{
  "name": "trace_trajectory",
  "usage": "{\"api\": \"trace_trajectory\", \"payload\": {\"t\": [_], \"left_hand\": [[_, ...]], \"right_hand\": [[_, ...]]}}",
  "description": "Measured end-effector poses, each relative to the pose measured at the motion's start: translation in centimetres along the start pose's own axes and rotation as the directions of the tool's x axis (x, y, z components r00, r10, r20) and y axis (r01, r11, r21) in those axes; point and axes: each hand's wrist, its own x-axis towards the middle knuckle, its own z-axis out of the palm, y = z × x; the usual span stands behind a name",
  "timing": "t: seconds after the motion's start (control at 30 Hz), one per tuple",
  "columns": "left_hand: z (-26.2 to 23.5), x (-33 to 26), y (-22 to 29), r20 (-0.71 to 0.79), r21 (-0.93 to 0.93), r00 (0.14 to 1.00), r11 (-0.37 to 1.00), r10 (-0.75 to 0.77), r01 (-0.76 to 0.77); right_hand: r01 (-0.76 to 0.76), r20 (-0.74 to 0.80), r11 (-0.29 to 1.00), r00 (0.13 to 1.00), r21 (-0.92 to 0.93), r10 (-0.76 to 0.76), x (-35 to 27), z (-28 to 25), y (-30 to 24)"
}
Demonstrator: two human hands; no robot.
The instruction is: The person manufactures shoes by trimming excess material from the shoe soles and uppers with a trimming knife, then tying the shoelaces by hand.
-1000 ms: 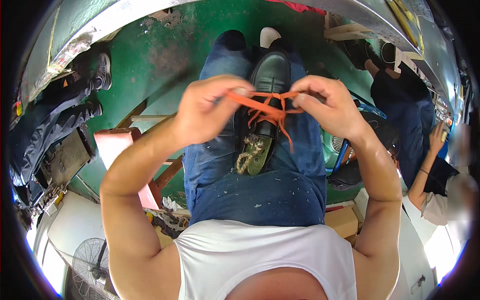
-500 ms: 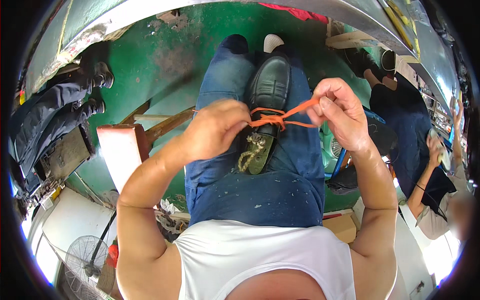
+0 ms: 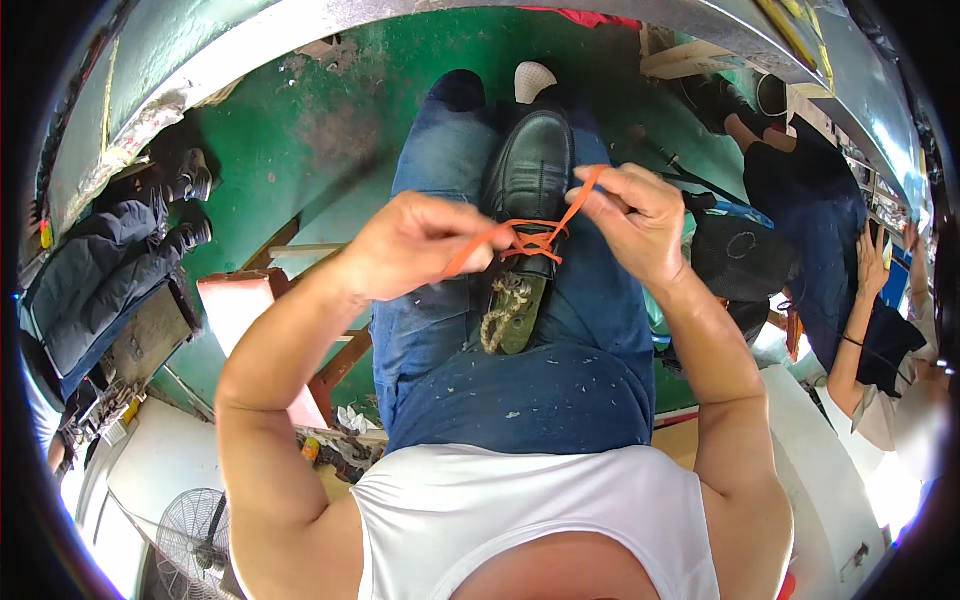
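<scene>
A black leather shoe (image 3: 535,165) rests on my lap between my thighs, its toe pointing away from me. Out of its heel end sticks a worn green shoe last (image 3: 520,315) with a frayed rope loop (image 3: 491,326). An orange cord (image 3: 538,241) wraps and crosses over the shoe's opening. Pinched in my left hand (image 3: 415,245), one end of the cord runs out to the left of the shoe. My right hand (image 3: 638,218) pinches the other end, raised to the upper right of the crossing. Both lengths look fairly taut.
A metal-edged bench (image 3: 330,28) curves across the far side. Left of my legs stands a reddish-brown stool (image 3: 245,295). Another person (image 3: 810,210) works at the right, and someone's legs (image 3: 110,240) show at the left. A fan (image 3: 195,535) stands lower left.
The right hand has come in toward the shoe, lifting its cord end. My left hand now shows a length of cord trailing from its fingers. The knotted bundle has loosened into crossing strands.
</scene>
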Motion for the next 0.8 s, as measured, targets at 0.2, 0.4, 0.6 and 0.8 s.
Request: {"api": "trace_trajectory", "payload": {"t": [0.2,0.4,0.6,0.8], "left_hand": [[2.6,3.6,-1.0,-0.124,0.51,0.807,0.735,0.578,-0.448],[4.1,3.5,-0.9,0.071,0.731,0.758,0.483,0.648,-0.482],[5.3,2.9,1.1,0.255,0.916,0.696,0.062,0.671,-0.396],[4.0,0.1,1.7,0.268,0.959,0.846,-0.043,0.46,-0.28]], "right_hand": [[-0.567,0.486,0.757,0.787,0.326,0.38,-0.8,0.6,-3.8],[-0.616,0.528,0.761,0.723,0.201,0.446,-1.4,0.1,-3.1],[-0.385,0.443,0.923,0.831,0.021,0.337,-2.4,0.3,-4.2],[0.12,0.171,0.879,0.984,-0.462,-0.044,-4.4,-1.3,-2.4]]}}
